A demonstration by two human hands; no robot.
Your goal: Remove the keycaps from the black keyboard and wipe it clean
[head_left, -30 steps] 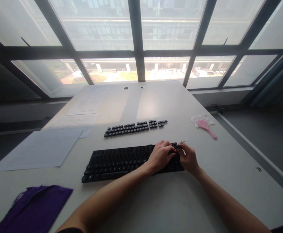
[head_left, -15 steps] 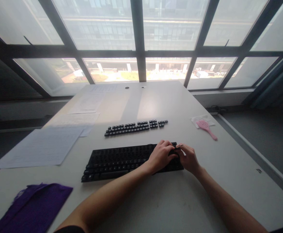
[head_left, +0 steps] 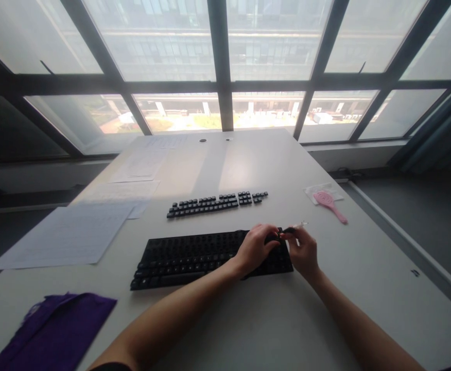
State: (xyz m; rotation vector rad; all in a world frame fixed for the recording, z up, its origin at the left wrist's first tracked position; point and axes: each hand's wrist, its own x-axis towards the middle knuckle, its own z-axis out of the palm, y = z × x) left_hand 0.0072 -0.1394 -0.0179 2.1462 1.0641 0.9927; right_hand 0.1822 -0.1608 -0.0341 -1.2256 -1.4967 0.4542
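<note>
"Two bare hands are at the keyboard (head_left: pixel 187 257), right?"

"Yes. The left hand (head_left: pixel 257 247) lies over its right part, fingers bent near the upper right corner. I cannot tell whether they grip anything."

"And the right hand (head_left: pixel 302 252)?"

"It is at the keyboard's right end, just beside the left one. Its fingers are closed on a small dark tool (head_left: pixel 288 230), with thin, pale wire ends (head_left: pixel 302 224) sticking out past them."

"Where does the keyboard lie?"

"Flat on the white desk (head_left: pixel 225 330). Its lower rows carry keycaps; the upper area looks dark, too dim to make out fully."

"What is beyond it?"

"Loose black keycaps (head_left: pixel 202 207), laid out in rows and small groups, apart from the keyboard."

"Anything to its right?"

"Farther back on that side, a pink brush-like thing (head_left: pixel 323 199) with a handle, partly on a crumpled white wrapper (head_left: pixel 338 192)."

"To its left?"

"Sheets of paper (head_left: pixel 63 237), some overlapping. Nearer the wearer than the keyboard, on that same side, is a purple cloth (head_left: pixel 55 330)."

"And the windows (head_left: pixel 171 41)?"

"Past the keyboard, beyond the desk's far edge."
</note>
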